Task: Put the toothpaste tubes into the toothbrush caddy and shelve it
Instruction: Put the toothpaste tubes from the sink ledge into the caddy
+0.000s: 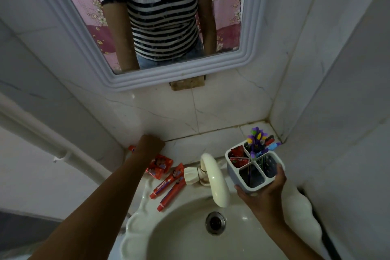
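My right hand (pixel 264 190) grips a white four-compartment toothbrush caddy (pixel 256 177) from below, held over the right side of the sink. Its back compartments hold red toothpaste tubes (pixel 237 157) and several colourful toothbrushes (pixel 258 139). My left hand (pixel 150 143) is closed at the back left of the ledge, over a red tube (pixel 132 149) whose end pokes out to its left. Two long red toothpaste tubes (pixel 168 182) lie side by side on the sink's left rim. A shorter red pack (pixel 160 166) lies just behind them.
A white tap (pixel 214 177) arches over the basin between my two hands. The white sink (pixel 147 213) has a metal drain (pixel 215 222). A white-framed mirror (pixel 118 78) hangs above on the tiled wall. A tiled ledge (pixel 211 139) runs behind the tap into the right corner.
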The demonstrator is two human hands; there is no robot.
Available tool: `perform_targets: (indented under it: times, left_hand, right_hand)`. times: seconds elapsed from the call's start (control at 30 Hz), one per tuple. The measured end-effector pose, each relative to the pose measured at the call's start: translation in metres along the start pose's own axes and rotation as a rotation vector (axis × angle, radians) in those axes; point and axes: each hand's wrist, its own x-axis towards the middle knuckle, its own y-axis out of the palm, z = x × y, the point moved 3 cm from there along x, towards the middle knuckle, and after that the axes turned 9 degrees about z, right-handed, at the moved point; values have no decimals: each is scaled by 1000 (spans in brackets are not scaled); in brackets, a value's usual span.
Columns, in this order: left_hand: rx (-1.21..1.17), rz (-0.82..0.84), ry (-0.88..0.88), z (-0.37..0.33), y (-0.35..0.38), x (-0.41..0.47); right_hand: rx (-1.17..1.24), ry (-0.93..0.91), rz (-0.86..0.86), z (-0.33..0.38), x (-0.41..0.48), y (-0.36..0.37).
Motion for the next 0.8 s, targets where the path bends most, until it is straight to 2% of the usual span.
perform_targets:
  times: [0.13,0.27,0.37,0.57,0.67,0.73,0.8]
  left_hand:
    - [-33,107,103,0,2,6]
    - [-178,237,142,2,4,4]
    - [-283,224,131,5,4,3]
    - [-212,277,197,5,10,5]
    - [-87,106,268,4,5,11]
    - [-101,20,301,-2,-1,10]
    - [-211,-109,272,-6,-12,7]
  right_hand:
    - [14,12,6,0,0,0]
    - [-4,7,1,2,-1,0]
    - [-32,18,-8,-1,-1,1]
    - [-14,43,-4,5,-1,0]
    - [-7,44,-12,7,-2,0]
    - [-16,35,-14,6,-2,1]
    - [-32,23,-14,5,-1,2]
